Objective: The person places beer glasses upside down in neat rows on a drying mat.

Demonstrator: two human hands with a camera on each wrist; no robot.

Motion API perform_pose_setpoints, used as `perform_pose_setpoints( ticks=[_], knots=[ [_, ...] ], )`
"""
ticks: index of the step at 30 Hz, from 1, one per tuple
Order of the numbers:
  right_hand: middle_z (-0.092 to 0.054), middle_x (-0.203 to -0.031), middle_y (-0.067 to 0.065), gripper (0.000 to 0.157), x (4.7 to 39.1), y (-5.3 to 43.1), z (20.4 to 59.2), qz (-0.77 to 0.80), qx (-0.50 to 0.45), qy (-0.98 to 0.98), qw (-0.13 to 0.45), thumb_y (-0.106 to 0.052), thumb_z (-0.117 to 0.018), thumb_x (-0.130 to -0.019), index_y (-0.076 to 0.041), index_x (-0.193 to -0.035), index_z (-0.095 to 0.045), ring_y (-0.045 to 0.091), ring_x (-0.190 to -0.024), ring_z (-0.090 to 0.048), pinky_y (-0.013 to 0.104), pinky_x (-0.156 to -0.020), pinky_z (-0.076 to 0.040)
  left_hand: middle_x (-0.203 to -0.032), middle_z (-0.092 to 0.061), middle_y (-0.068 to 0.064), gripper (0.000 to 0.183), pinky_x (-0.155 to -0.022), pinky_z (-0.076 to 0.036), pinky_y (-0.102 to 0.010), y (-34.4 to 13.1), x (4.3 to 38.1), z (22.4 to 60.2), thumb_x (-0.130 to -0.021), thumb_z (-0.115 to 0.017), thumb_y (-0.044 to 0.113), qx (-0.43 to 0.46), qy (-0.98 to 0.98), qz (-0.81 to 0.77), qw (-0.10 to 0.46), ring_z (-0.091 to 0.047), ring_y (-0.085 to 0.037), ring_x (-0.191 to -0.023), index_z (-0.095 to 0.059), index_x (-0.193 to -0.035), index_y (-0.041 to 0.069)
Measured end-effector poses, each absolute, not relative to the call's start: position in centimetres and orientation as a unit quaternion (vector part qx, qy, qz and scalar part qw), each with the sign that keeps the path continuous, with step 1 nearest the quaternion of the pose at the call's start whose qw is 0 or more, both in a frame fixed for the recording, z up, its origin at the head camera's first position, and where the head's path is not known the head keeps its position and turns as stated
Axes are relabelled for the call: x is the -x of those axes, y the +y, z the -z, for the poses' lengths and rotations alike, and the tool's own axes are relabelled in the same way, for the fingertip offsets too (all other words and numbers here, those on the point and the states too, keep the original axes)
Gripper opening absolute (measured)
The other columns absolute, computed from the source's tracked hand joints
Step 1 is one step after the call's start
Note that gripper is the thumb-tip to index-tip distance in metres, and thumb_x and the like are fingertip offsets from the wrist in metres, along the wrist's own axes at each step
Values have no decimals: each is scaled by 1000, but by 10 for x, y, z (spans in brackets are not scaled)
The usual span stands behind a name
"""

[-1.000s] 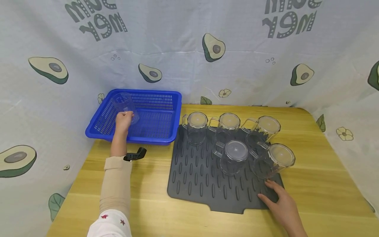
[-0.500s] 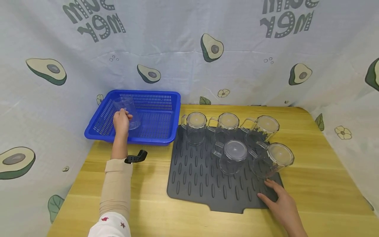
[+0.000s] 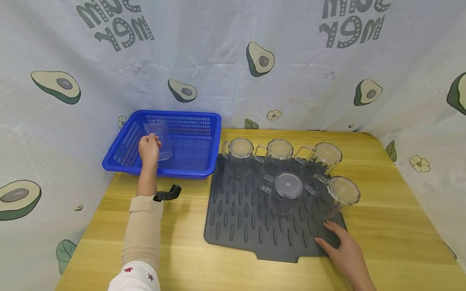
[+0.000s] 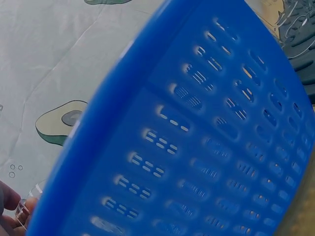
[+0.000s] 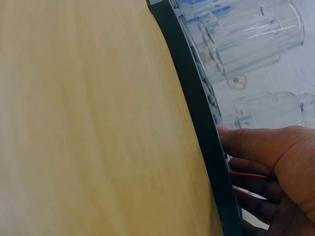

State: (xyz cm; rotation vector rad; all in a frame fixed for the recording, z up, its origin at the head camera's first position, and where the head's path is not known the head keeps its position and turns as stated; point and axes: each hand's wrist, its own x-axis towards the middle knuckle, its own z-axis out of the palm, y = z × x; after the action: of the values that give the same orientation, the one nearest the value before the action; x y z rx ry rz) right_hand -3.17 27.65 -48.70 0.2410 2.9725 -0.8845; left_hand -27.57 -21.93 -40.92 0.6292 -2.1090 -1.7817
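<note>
In the head view, my left hand (image 3: 149,150) grips the handle of a clear glass mug (image 3: 162,142) inside the blue plastic basket (image 3: 182,173) at the back left. From the left wrist, the basket wall (image 4: 197,123) hides most of that hand; only its fingertips (image 4: 7,196) show at the lower left. My right hand (image 3: 346,251) rests at the front right corner of the dark grey drying mat (image 3: 240,226), thumb and fingers spread and holding nothing. Just beyond its fingertips stands an upside-down glass mug (image 3: 333,198).
More glass mugs stand upside down on the mat: one at the back left (image 3: 240,157), one at the back middle (image 3: 278,155), one at the back right (image 3: 322,159) and one in front (image 3: 285,192). A printed curtain (image 3: 218,81) hangs behind the wooden table (image 3: 189,242).
Within the basket, the held mug has shifted slightly right and toward me, and my left hand has turned a little. The right hand and the mugs on the mat stay put.
</note>
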Motion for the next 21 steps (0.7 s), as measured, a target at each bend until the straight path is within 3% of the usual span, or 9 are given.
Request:
perform_pose_setpoints(
  ticks=[8,15,21],
  knots=[
    [-42,-136,37,65,31,276,486,288,-78,954,28,-30,-76,-85,12,-129,-52,57,-126,-35,66,-99,-31,-78,-50,1,27,-58,-32,-24,-215,275,409,-105,-38,23,-227,-733,612,191,-39,-8,-63,-55,-88,10],
    [-35,-142,36,70,33,277,484,297,-97,948,68,-34,-73,-87,11,-134,-46,56,-131,-28,65,-104,-26,-79,-51,-1,27,-57,-31,-24,-212,274,410,-104,-41,20,-223,-723,619,210,-38,-8,-62,-55,-83,11],
    [-38,-139,37,68,32,277,484,292,-89,951,50,-32,-74,-86,11,-132,-49,56,-129,-31,66,-101,-28,-79,-54,-5,28,-56,-35,-20,-209,270,405,-103,-43,18,-205,-691,654,230,-40,-7,-60,-53,-78,11]
  ],
)
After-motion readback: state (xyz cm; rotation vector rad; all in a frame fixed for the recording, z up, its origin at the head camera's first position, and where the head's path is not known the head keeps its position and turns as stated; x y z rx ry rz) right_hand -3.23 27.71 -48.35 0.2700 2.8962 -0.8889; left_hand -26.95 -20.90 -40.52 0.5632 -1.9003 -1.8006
